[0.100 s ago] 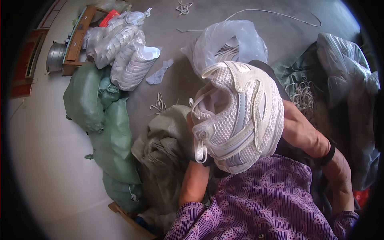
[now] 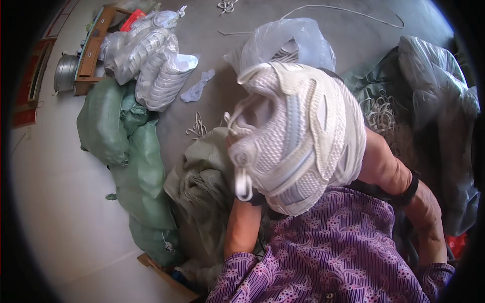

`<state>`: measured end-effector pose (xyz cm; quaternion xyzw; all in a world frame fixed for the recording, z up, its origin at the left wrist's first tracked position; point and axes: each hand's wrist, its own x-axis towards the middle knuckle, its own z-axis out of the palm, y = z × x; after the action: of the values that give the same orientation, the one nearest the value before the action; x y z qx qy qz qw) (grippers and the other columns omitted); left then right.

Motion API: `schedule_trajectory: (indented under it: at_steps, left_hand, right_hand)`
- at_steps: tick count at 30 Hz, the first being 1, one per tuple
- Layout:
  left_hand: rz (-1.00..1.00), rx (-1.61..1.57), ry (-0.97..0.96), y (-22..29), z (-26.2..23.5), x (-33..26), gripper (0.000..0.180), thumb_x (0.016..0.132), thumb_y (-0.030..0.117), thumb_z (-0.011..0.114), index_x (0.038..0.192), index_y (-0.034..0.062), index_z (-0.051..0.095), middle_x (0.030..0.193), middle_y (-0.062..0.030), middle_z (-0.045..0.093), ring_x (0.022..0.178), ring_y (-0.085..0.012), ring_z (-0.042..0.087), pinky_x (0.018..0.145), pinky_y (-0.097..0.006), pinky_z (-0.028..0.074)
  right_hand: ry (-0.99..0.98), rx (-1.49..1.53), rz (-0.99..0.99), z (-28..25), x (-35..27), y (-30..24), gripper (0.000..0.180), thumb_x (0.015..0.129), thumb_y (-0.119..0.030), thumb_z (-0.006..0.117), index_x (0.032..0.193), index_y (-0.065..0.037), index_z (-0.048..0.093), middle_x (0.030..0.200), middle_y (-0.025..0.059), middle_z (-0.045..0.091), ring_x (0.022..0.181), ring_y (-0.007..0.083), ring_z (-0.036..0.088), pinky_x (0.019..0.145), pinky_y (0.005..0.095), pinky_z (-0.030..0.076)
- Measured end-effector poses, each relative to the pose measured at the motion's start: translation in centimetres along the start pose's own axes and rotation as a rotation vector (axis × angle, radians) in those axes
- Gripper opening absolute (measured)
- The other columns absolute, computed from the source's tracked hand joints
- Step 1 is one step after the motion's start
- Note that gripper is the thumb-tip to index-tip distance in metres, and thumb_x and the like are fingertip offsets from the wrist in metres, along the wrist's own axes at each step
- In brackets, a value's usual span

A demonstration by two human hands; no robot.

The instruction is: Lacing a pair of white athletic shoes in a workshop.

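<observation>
Close in front of me is a cream-white mesh sneaker upper point(image 2: 303, 131) with pale grey stripes, overlaid panels and loops of lace at its opening. No sole shows on it. My right hand point(image 2: 373, 154) grips it from the right, the fingers hidden behind. On the left, my left hand point(image 2: 233, 138) holds its edge; only a small piece of skin shows there, and the upper covers the rest. Beyond it stands a clear plastic bag point(image 2: 283, 40) with pale striped pieces inside.
Green sacks point(image 2: 144, 171) and an olive sack point(image 2: 202, 177) lie to the left. Stacked white uppers in plastic point(image 2: 164, 81) lean by a wooden drawer unit point(image 2: 93, 48). On the right are a heap of laces point(image 2: 381, 116) and a plastic-wrapped bundle point(image 2: 429, 65). Loose cord point(image 2: 343, 8) trails across the floor.
The sneaker upper has come slightly closer and shifted a little up and left, blurring somewhat. Both hands stay on it. The background has shifted slightly up and left in the view.
</observation>
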<state>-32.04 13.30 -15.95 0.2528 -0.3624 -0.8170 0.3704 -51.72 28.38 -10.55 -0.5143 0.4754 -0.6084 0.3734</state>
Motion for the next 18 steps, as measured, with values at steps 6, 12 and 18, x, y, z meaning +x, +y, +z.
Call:
schedule_trajectory:
  at_steps: [6,12,18]
  left_hand:
    - [-0.012,0.038,0.006,0.2,-0.2,-0.1,0.067,0.089,0.044,0.054,0.136,0.0008,0.033,0.128,-0.0194,0.040,0.115,-0.0313,0.043,0.096,-0.043,0.038]
    - [-0.020,0.050,0.015,-0.2,-0.1,0.2,0.064,0.090,0.042,0.053,0.136,0.0007,0.034,0.127,-0.0185,0.042,0.112,-0.0298,0.044,0.095,-0.042,0.039]
    - [-0.030,0.061,0.014,-0.9,-0.1,0.0,0.062,0.091,0.041,0.052,0.135,0.0006,0.036,0.125,-0.0175,0.044,0.110,-0.0284,0.046,0.094,-0.041,0.039]
  right_hand:
    - [0.273,0.288,0.042,-0.5,-1.0,1.0,0.057,0.079,-0.001,0.068,0.130,0.002,0.041,0.120,0.0092,0.057,0.111,0.0170,0.055,0.095,0.0331,0.045]
    - [0.453,0.789,0.351,-1.3,-0.4,1.3,0.049,0.082,-0.002,0.064,0.128,0.002,0.044,0.120,0.0095,0.057,0.110,0.0168,0.055,0.094,0.0318,0.045]
    - [0.416,0.916,0.466,0.1,-0.8,1.2,0.042,0.085,-0.002,0.060,0.125,0.002,0.048,0.121,0.0098,0.057,0.110,0.0166,0.055,0.092,0.0304,0.046]
